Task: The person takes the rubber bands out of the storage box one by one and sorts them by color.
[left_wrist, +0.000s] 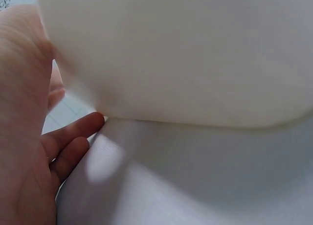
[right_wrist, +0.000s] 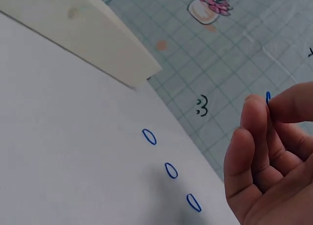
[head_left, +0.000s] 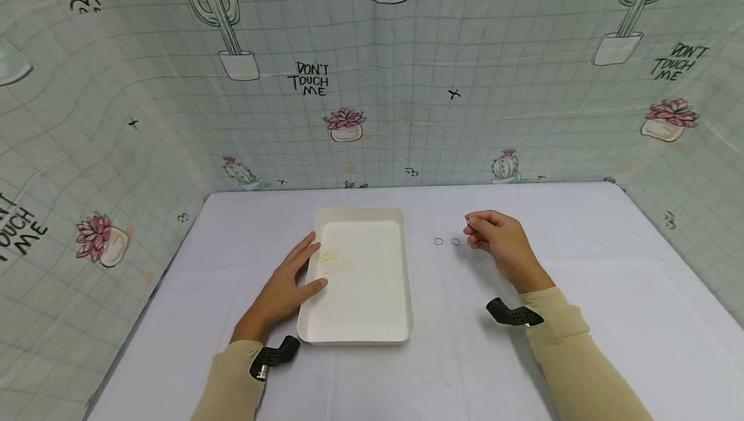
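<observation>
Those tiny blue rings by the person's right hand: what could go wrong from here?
1. The blue ring is only pinched edge-on at the fingertips of the right hand, so it might slip from that grip and roll off across the table.
2. The three loose blue rings lie close under that hand and could be brushed out of line.
3. The left hand presses the white tray; a nudge may scatter its yellow rings.

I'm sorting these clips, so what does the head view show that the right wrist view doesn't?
Only the head view shows the left hand resting on the white tray's left rim and the yellow rings inside it. Only the right wrist view shows three blue rings lying on the table, plus a fourth ring pinched in the fingers. Both show the right hand, tray and table.
</observation>
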`<state>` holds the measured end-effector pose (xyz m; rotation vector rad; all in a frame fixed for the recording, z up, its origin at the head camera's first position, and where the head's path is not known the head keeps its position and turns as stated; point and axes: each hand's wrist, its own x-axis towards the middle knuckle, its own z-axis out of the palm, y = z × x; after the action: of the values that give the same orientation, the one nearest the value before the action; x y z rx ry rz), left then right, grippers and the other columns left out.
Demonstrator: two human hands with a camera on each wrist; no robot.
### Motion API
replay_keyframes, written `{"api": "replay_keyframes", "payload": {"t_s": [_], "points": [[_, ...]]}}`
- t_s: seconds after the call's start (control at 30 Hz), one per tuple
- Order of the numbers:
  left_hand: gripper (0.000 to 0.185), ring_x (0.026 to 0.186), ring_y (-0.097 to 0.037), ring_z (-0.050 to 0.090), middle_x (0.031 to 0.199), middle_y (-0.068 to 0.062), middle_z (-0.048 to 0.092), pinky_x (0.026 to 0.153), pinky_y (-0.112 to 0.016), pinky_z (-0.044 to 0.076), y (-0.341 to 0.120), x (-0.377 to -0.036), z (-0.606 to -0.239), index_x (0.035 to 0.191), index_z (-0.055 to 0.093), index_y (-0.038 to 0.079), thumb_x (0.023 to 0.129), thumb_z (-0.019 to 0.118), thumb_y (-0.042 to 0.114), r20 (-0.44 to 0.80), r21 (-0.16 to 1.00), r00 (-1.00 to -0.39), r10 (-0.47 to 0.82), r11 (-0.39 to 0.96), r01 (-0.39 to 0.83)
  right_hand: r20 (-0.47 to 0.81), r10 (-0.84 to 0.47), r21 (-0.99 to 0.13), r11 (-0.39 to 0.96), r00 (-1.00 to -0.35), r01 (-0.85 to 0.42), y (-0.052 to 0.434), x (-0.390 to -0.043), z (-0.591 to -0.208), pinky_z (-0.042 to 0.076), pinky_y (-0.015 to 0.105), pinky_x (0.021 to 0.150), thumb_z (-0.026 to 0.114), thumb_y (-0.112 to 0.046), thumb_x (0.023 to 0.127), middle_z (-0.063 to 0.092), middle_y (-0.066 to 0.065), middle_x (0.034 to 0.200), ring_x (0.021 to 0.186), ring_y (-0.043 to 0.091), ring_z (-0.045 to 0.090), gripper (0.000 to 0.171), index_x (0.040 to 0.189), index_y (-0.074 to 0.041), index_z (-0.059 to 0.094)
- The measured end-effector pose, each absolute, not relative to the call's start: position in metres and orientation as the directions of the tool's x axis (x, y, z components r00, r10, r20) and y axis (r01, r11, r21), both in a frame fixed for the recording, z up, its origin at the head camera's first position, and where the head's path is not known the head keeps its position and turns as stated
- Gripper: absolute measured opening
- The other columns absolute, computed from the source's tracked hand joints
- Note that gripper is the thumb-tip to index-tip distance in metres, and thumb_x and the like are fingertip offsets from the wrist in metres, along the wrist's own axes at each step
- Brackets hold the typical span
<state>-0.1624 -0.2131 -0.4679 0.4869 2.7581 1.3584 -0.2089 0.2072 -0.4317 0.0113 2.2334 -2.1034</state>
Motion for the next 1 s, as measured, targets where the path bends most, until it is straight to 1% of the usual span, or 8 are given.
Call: {"api": "replay_keyframes", "payload": {"t_s": [0.17, 0.27, 0.43, 0.5, 0.73, 0.87, 1.0], "points": [[0.079, 0.152, -0.024, 0.016, 0.166, 0.008, 0.018, 0.117, -0.058, 0.020, -0.209, -0.162, -0.470, 0.156, 0.036, 0.012, 0.090, 0.073, 0.035, 0.100, 0.777, -0.950, 0.297, 0.573, 0.261, -0.098, -0.017, -0.988, 0.121, -0.995, 0.095, 0.222, -0.198, -0.436, 0.057, 0.027, 0.077, 0.059, -0.023, 0.103, 0.068, 0.006, 0.097, 0.082, 0.011, 0.064, 0.042, 0.127, 0.012, 0.055], [0.079, 0.152, -0.023, 0.016, 0.166, 0.008, 0.018, 0.117, -0.058, 0.020, -0.209, -0.162, -0.469, 0.156, 0.037, 0.013, 0.090, 0.074, 0.034, 0.104, 0.779, -0.950, 0.295, 0.569, 0.262, -0.091, -0.003, -0.979, 0.185, -0.996, 0.089, 0.230, -0.197, -0.438, 0.057, 0.027, 0.077, 0.058, -0.023, 0.103, 0.069, 0.006, 0.097, 0.083, 0.011, 0.065, 0.041, 0.127, 0.011, 0.056], [0.078, 0.152, -0.024, 0.016, 0.166, 0.007, 0.018, 0.117, -0.057, 0.020, -0.210, -0.164, -0.470, 0.156, 0.037, 0.011, 0.090, 0.073, 0.033, 0.110, 0.771, -0.950, 0.293, 0.578, 0.267, -0.073, 0.033, -0.951, 0.298, -0.997, 0.080, 0.240, -0.202, -0.441, 0.056, 0.025, 0.074, 0.059, -0.026, 0.103, 0.070, 0.004, 0.097, 0.083, 0.010, 0.065, 0.042, 0.125, 0.009, 0.059], [0.078, 0.152, -0.024, 0.016, 0.166, 0.006, 0.019, 0.117, -0.057, 0.020, -0.211, -0.164, -0.470, 0.156, 0.037, 0.011, 0.090, 0.073, 0.032, 0.110, 0.768, -0.952, 0.286, 0.584, 0.264, -0.070, 0.042, -0.942, 0.326, -0.997, 0.080, 0.242, -0.204, -0.442, 0.056, 0.024, 0.072, 0.060, -0.028, 0.102, 0.070, 0.006, 0.098, 0.083, 0.010, 0.065, 0.042, 0.124, 0.009, 0.061], [0.077, 0.152, -0.024, 0.017, 0.166, 0.005, 0.019, 0.117, -0.057, 0.020, -0.214, -0.162, -0.468, 0.156, 0.038, 0.011, 0.090, 0.073, 0.030, 0.109, 0.762, -0.955, 0.274, 0.594, 0.258, -0.026, 0.096, -0.871, 0.487, -0.995, 0.070, 0.243, -0.207, -0.446, 0.052, 0.025, 0.059, 0.060, -0.019, 0.101, 0.070, 0.012, 0.092, 0.069, 0.012, 0.060, 0.030, 0.116, 0.006, 0.068], [0.077, 0.152, -0.025, 0.016, 0.166, 0.005, 0.019, 0.117, -0.057, 0.020, -0.214, -0.162, -0.468, 0.156, 0.038, 0.010, 0.090, 0.073, 0.030, 0.111, 0.762, -0.955, 0.276, 0.593, 0.260, -0.001, 0.098, -0.850, 0.525, -0.995, 0.052, 0.246, -0.208, -0.448, 0.052, 0.025, 0.058, 0.059, -0.017, 0.101, 0.069, 0.014, 0.091, 0.067, 0.012, 0.060, 0.027, 0.114, 0.004, 0.069], [0.076, 0.152, -0.024, 0.016, 0.166, 0.005, 0.019, 0.118, -0.056, 0.020, -0.215, -0.163, -0.468, 0.155, 0.038, 0.009, 0.091, 0.073, 0.030, 0.114, 0.762, -0.952, 0.283, 0.590, 0.267, 0.010, 0.085, -0.819, 0.573, -0.996, 0.041, 0.249, -0.209, -0.451, 0.051, 0.026, 0.058, 0.059, -0.016, 0.100, 0.068, 0.011, 0.084, 0.067, 0.013, 0.059, 0.025, 0.112, 0.003, 0.070]]}}
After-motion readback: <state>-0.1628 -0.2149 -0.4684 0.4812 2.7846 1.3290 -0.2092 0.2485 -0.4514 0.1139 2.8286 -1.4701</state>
